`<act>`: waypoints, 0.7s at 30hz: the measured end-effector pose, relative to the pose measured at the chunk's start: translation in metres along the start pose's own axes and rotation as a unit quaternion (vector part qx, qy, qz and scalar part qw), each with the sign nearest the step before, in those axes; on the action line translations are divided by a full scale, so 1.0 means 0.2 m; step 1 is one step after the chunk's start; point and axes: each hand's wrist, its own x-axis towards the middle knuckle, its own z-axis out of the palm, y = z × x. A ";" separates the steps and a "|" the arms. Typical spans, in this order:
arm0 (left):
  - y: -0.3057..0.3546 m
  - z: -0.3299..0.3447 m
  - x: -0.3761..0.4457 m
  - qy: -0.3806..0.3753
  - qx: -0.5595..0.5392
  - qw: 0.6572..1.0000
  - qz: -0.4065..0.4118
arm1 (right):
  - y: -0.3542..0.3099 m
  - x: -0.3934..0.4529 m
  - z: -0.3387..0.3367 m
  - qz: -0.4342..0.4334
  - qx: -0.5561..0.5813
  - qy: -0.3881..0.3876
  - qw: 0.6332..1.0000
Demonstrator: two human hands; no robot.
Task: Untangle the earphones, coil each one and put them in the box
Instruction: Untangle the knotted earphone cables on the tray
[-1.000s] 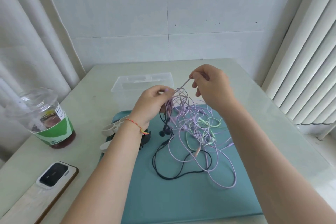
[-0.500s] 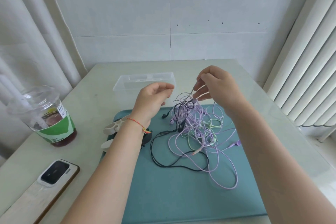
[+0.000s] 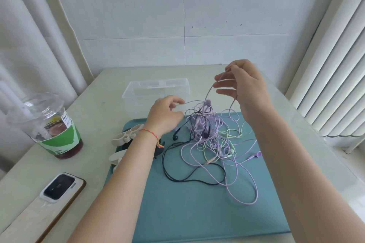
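- Right now we have the tangle (image 3: 205,134) on the teal mat (image 3: 197,213), its knotted core lifted a little toward our hands, loose loops trailing over the mat.
- Our right hand (image 3: 245,87) is raised above the knot, thumb and forefinger pinched on a purple cord, the other fingers spread loose.
- Our left hand (image 3: 166,112) sits lower, just left of the knot, fingertips closed on a thin strand that runs into it.
- We judge the cords light, limp and springy: they will slide over each other but snag at buds and plugs, and a hard tug could tighten the knot or strain a joint. Better to hold near a free end, such as the purple plug (image 3: 255,155), and feed it back through.
- We count three cord colours: purple, black (image 3: 177,177) and pale green (image 3: 233,134). Purple may be more than one set; we cannot tell.
- One clear box (image 3: 158,89) waits behind the mat, nothing visible in it.
- Beside the mat: one lidded cup (image 3: 49,124), one phone (image 3: 59,185), and pale winders (image 3: 128,136), partly hidden by our arm, so uncounted.
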 end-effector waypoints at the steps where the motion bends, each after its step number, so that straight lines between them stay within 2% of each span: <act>1: 0.02 0.00 -0.01 0.011 -0.030 0.999 0.020 | 0.00 -0.01 0.01 0.011 0.003 -0.019 1.000; 3: 0.07 0.01 -0.03 0.020 -0.086 0.994 0.067 | -0.01 -0.03 0.02 0.035 0.008 -0.057 0.998; 6: 0.12 0.03 -0.05 -0.034 -0.115 0.988 0.101 | -0.01 -0.06 0.05 0.052 0.035 -0.112 0.992; 9: 0.07 0.06 -0.03 -0.059 -0.042 0.992 0.102 | -0.02 -0.06 0.05 0.021 0.081 -0.112 0.990; 11: 0.01 0.07 -0.01 -0.047 0.046 0.996 0.061 | -0.03 -0.05 0.04 -0.012 0.090 -0.084 0.992; 13: -0.02 0.06 0.01 -0.023 0.087 0.996 0.023 | -0.03 -0.03 0.03 -0.028 0.073 -0.058 0.995; 15: -0.01 0.04 0.01 0.000 0.048 0.998 0.031 | -0.03 -0.03 0.01 -0.017 0.035 -0.053 0.998; 18: 0.05 0.01 -0.02 0.032 -0.057 0.993 0.099 | -0.03 -0.04 0.02 0.019 -0.013 -0.104 0.994; 19: 0.07 0.01 -0.03 0.007 -0.089 0.988 0.128 | -0.03 -0.05 0.03 0.024 -0.030 -0.130 0.991; 21: 0.11 0.01 -0.05 -0.113 -0.167 0.964 0.173 | -0.02 -0.07 0.04 0.010 -0.085 -0.170 0.982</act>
